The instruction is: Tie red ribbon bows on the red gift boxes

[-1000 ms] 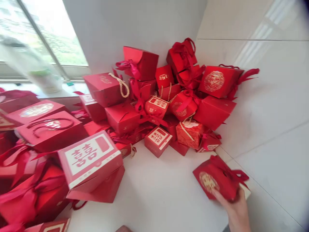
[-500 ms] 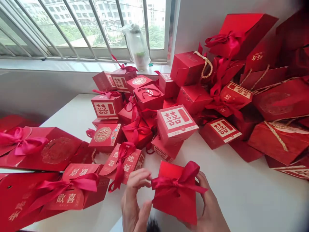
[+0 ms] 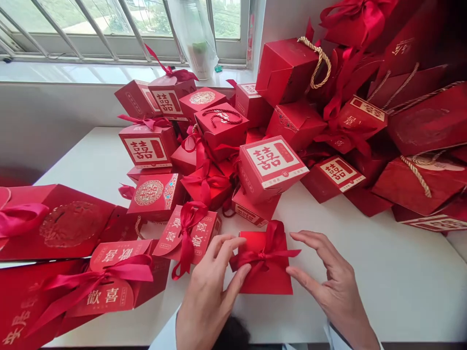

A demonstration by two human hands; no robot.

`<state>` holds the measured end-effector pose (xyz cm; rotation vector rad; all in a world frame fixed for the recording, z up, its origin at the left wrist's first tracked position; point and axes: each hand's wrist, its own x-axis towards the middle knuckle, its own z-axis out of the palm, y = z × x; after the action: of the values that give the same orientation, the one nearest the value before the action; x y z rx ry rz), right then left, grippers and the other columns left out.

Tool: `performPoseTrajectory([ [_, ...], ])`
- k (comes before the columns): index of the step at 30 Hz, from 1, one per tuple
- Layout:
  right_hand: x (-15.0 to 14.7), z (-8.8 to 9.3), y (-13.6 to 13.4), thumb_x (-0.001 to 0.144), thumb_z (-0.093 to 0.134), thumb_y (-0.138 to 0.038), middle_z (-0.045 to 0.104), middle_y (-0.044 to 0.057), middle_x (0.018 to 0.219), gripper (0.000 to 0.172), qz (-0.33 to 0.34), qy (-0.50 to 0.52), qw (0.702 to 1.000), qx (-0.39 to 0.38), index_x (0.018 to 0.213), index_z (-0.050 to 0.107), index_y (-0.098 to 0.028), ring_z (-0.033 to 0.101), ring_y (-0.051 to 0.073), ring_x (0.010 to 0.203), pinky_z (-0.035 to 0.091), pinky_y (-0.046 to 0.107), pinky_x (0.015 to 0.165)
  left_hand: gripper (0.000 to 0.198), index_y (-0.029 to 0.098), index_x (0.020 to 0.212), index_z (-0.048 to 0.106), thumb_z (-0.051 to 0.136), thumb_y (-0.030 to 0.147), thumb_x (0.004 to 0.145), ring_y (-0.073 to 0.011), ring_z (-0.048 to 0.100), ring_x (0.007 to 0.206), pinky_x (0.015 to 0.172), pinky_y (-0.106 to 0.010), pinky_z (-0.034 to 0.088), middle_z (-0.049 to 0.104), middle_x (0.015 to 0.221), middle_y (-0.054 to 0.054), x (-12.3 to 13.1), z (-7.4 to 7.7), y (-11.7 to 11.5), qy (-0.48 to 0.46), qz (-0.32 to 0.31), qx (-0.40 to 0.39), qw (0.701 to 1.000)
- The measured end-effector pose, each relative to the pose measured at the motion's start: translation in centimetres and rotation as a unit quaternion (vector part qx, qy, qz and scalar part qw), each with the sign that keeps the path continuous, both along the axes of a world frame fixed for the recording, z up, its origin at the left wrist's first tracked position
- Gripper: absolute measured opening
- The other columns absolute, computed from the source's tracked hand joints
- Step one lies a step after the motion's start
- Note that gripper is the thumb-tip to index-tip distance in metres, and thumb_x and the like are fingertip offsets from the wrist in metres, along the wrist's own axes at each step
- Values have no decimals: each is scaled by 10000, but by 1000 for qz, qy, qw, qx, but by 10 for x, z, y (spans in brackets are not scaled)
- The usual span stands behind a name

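A red gift box (image 3: 264, 277) tied with a glossy red ribbon bow lies flat on the white table between my hands. My left hand (image 3: 209, 287) is on its left, with the thumb and fingers spread at the bow and nothing gripped. My right hand (image 3: 328, 277) curves open at the box's right side, its fingertips close to the ribbon end. Just left of my left hand lies a red box with a ribbon and gold characters (image 3: 188, 238). A white cuff (image 3: 166, 333) shows at my left wrist.
A large heap of red gift boxes and bags (image 3: 272, 167), some with ribbons and rope handles, fills the table's back and left. Behind it are a barred window and a plastic bag (image 3: 195, 36) on the sill. The white table (image 3: 383, 287) extends right.
My hands have let go of the ribbon-tied box and spread to either side of it. The box now lies flatter and lower on the table, and the view has tilted slightly upward.
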<state>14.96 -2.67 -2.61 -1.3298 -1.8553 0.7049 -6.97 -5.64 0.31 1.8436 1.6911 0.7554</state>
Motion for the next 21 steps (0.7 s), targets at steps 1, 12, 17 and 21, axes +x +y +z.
performPoseTrajectory([
  [1,-4,4,1,838,659,-305,593,56,1070,317,1,-16,1000,17,1146,586,-280,570,204,992,496,308,800,246,273,1146,518,499,222,907,-153,619,883,771,-252,534,561,1100,-40,-1,0,0,-3,-2,-2,1000],
  [12,-16,18,-9,857,605,-107,631,-2,743,103,-1,-2,998,66,848,614,-210,559,141,697,456,250,604,61,197,822,534,537,176,879,-116,561,757,672,-214,444,561,867,-6,-3,1,5,-59,-9,-19,998],
  [17,-17,18,-11,855,604,-108,630,-11,722,99,-1,6,998,61,844,615,-206,565,127,669,459,233,594,60,195,826,540,585,215,860,-132,557,893,776,-220,439,570,931,-19,-1,1,9,-181,1,-33,983],
  [21,-16,15,-12,862,595,-115,628,-15,728,98,-5,-4,999,44,849,615,-210,568,119,664,457,226,595,98,188,801,521,565,247,866,-114,536,779,690,-206,442,560,839,-2,6,-5,12,-268,40,-62,961],
])
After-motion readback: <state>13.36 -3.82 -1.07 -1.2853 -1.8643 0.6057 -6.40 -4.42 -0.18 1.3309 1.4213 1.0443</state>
